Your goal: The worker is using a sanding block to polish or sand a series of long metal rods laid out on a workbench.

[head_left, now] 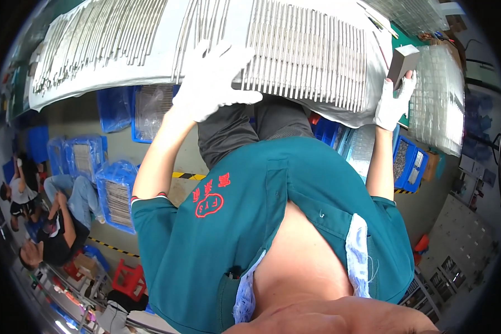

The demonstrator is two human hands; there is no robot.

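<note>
Both my hands wear white gloves. My left hand [211, 83] lies spread on the near edge of a table covered with a pale sheet [339, 114], its fingers over rows of thin metal rods [306, 53] laid side by side. My right hand [394, 103] grips a small grey rectangular block [402, 64] at the right end of the rod rows. More metal rods [94, 42] lie in loose rows at the left of the table. My teal work shirt [261, 222] fills the lower middle of the view.
Stacks of clear plastic trays [437, 100] stand at the right of the table. Blue crates [117, 197] wrapped in plastic, holding metal parts, sit on the floor at left and under the table. Other people [55, 222] sit at lower left near a red stool [129, 278].
</note>
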